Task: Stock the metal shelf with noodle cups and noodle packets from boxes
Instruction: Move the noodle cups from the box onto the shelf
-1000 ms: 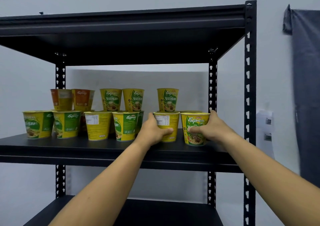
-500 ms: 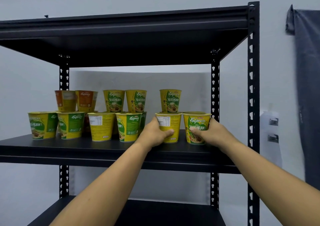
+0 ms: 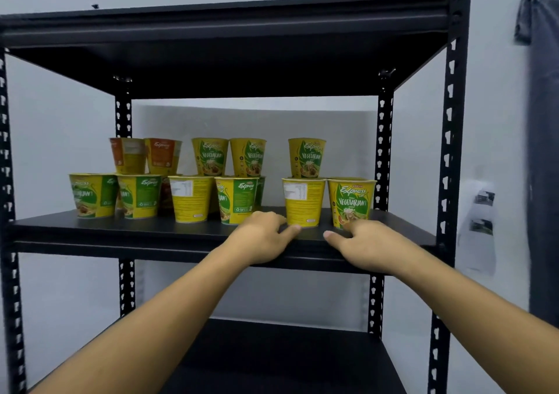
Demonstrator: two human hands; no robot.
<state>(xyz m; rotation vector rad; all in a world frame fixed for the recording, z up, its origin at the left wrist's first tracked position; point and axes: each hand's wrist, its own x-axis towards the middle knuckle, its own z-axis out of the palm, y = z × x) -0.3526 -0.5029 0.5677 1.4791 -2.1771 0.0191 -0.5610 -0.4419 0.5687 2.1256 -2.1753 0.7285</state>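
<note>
Black metal shelf (image 3: 121,230) stands against a pale grey wall (image 3: 60,121); top, mid and btm boards are in view, w/ slotted uprights at the corners. All the noodle cups sit on the mid board. Front row, left to right: two green-yellow cups (image 3: 92,195), then a pair w/ one turned label-back, a gap, then the label-back cup (image 3: 304,201) and the Vegetarian cup (image 3: 351,203) close side by side near the right upright. More cups stand behind, w/ a 2nd tier on top of them: two orange cups (image 3: 145,156) at left, two yellow Vegetarian ones mid, one alone at right. Past the shelf's right post a blurred white sheet (image 3: 478,227) hangs on the wall, and a dark cloth (image 3: 544,151) hangs at the far right edge.

Both bare forearms reach up from below. Left hand (image 3: 260,239) lies palm-down on the mid board's front edge, fingers loosely bent, grasping nothing; thumb tip is at the base of the label-back cup, contact unclear. Right hand (image 3: 366,242) is also released, palm-down on the board edge, thumb out to the left, one fingertip at the foot of the Vegetarian cup.
</note>
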